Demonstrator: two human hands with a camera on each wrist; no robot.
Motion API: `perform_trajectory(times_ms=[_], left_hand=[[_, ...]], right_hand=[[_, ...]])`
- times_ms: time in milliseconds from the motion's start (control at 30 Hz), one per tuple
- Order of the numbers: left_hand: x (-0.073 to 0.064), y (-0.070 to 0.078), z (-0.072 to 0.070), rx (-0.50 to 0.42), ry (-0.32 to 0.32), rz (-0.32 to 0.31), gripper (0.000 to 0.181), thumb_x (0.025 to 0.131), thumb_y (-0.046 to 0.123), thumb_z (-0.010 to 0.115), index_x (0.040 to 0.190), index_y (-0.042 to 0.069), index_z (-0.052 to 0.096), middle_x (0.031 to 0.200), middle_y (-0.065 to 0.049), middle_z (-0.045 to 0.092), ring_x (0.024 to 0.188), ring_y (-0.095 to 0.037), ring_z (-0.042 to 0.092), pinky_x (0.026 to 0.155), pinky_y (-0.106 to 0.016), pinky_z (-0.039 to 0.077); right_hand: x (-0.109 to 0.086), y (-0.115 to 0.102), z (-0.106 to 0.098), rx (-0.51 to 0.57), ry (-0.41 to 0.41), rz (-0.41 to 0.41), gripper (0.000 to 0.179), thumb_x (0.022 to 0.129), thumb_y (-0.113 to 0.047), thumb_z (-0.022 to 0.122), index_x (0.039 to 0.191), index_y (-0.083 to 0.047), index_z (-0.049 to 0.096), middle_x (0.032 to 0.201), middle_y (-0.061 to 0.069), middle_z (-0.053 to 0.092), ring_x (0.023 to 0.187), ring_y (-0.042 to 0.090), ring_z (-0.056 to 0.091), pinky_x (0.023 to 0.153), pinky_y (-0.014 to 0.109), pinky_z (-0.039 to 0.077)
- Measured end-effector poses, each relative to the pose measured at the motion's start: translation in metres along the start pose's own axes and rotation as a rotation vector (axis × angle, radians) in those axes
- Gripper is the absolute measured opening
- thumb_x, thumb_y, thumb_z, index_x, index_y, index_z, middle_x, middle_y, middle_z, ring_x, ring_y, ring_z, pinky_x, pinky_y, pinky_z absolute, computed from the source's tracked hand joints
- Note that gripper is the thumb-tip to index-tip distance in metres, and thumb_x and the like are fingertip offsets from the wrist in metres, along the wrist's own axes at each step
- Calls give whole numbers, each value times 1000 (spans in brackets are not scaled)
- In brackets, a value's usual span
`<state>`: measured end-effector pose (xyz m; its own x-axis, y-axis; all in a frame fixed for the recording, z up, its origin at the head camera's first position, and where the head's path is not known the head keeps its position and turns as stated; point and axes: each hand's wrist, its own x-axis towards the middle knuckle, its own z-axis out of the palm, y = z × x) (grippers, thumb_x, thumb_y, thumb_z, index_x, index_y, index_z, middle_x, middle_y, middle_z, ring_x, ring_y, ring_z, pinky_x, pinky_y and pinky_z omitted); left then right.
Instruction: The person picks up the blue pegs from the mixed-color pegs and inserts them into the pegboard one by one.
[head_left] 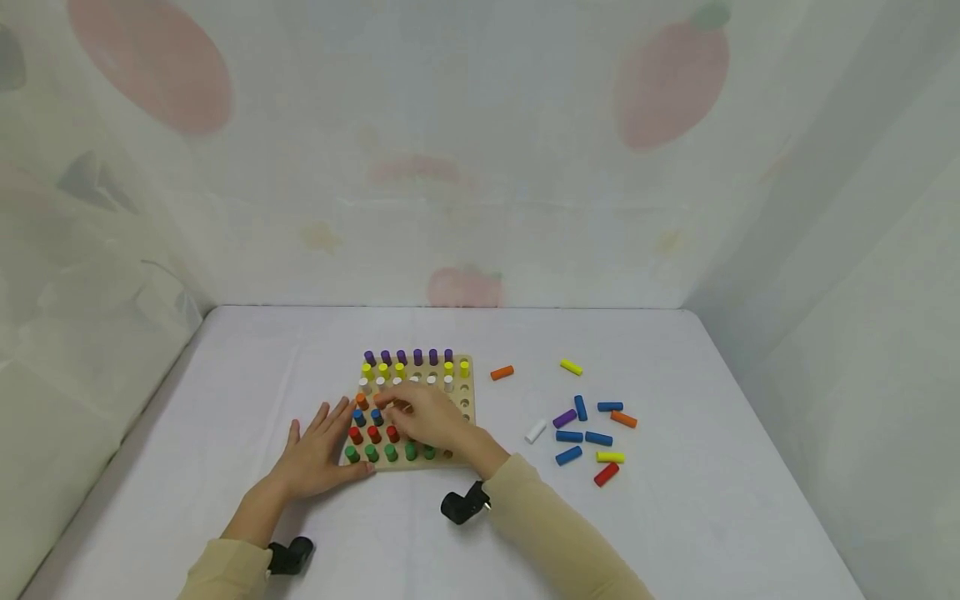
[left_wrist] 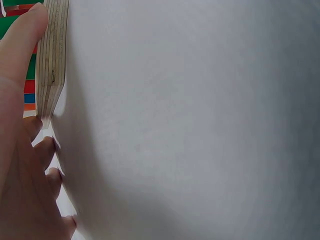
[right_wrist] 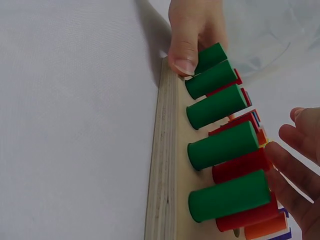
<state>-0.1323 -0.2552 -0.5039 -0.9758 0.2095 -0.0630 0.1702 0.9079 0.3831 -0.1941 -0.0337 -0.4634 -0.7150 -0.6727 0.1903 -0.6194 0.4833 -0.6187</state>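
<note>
A wooden pegboard (head_left: pixel 468 408) lies on the table with rows of coloured pegs standing in it. My left hand (head_left: pixel 311 462) lies spread along its left side, the thumb on the front left corner by the green pegs (right_wrist: pixel 215 107). In the left wrist view the thumb (left_wrist: pixel 25 40) lies against the board's edge (left_wrist: pixel 52 65). My right hand (head_left: pixel 427 412) is over the middle of the board, fingertips down beside the orange peg (head_left: pixel 362 401) and above the blue pegs (head_left: pixel 377 416). Whether those fingertips pinch a peg is hidden.
Right of the board lie loose pegs: several blue pegs (head_left: pixel 569 437), orange pegs (head_left: pixel 502 372), yellow pegs (head_left: pixel 610 457), a white peg (head_left: pixel 536 431), a purple peg (head_left: pixel 565 419) and a red peg (head_left: pixel 606 474). Patterned curtains (head_left: pixel 525 208) stand behind and beside the white table (head_left: pixel 712 500).
</note>
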Motion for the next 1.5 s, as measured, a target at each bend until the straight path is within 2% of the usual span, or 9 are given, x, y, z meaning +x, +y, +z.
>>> perform_trajectory(times_ms=[133,333,567,700,800,1133,1300,1500], left_hand=[[0,0,0,7,2,-1,109,66,72,62,148,14,20,152,-14,21,138,-43,13,99,-72,-1],[0,0,0,1,2,1,109,66,71,63,148,14,20,152,-14,21,138,-44,13,99,-73,-1],[0,2,-1,-2,2,0,109,66,70,64,148,13,20,152,-14,21,137,-44,13,99,-73,-1],[-1,3,-2,-1,5,-3,108,66,69,65,148,13,21,152,-14,22,137,-44,14,99,-73,0],[-2,4,-2,-4,6,-5,108,66,68,66,147,12,22,151,-15,23,137,-44,14,99,-72,-1],[-1,3,-1,-1,7,-6,109,65,69,65,148,14,21,152,-14,22,138,-44,13,100,-72,-1],[-1,2,0,-4,7,-6,109,65,70,65,148,14,21,152,-14,22,138,-43,13,100,-72,-2],[-1,1,0,-3,3,-9,109,65,70,64,148,15,20,152,-14,21,138,-43,12,100,-72,-2]], right_hand=[[-5,1,-5,15,27,-5,26,92,-17,55,117,-16,63,118,-5,62,96,1,57,81,10,46],[-12,4,-14,31,52,14,26,93,-21,54,118,-17,61,111,-7,62,99,1,57,83,12,47],[-23,2,-29,-31,63,28,30,94,-27,53,123,-22,57,122,-8,57,111,6,55,89,20,47],[-28,6,-36,-79,119,-39,31,92,-26,56,122,-18,58,119,-6,59,109,7,56,88,20,48],[-34,9,-40,-87,162,-54,31,91,-24,58,121,-17,58,116,-6,61,104,7,58,85,20,49],[-54,19,-52,-37,252,35,31,89,-20,61,119,-14,59,113,-2,62,106,12,57,89,27,49],[-64,29,-59,-36,349,32,31,88,-18,62,118,-12,58,109,0,62,98,11,58,83,28,51],[-77,42,-70,-43,457,50,35,86,-14,65,120,-12,57,109,0,62,97,12,60,82,29,52]])
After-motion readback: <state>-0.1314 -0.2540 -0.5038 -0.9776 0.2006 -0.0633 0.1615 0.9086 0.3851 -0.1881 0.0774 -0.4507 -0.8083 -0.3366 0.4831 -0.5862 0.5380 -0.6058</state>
